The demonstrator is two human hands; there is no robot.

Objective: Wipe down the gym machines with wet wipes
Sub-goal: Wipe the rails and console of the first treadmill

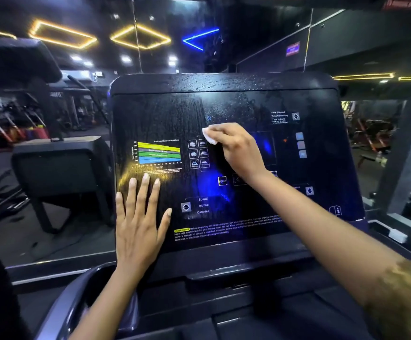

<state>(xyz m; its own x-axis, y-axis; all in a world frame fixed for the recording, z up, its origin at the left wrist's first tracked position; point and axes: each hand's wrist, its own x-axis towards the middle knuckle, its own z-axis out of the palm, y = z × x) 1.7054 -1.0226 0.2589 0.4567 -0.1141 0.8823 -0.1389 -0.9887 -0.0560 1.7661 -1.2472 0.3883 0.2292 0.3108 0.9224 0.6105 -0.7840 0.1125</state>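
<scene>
A glossy black treadmill console [297, 229] fills the middle of the head view, with a coloured heart-rate chart, program icons and Speed, Incline, Calories labels printed on it. My right hand [236, 146] holds a white wet wipe [209, 136] against the panel's centre, just right of the program icons. Wet streaks and droplets cover the upper left half of the panel. My left hand [138, 222] lies flat with spread fingers on the panel's lower left corner, below the chart.
A mirror wall [346, 45] stands right behind the console, reflecting neon ceiling lights and gym equipment. A second treadmill console [59, 163] stands to the left. Dark trays and a handrail [76, 290] lie below the panel.
</scene>
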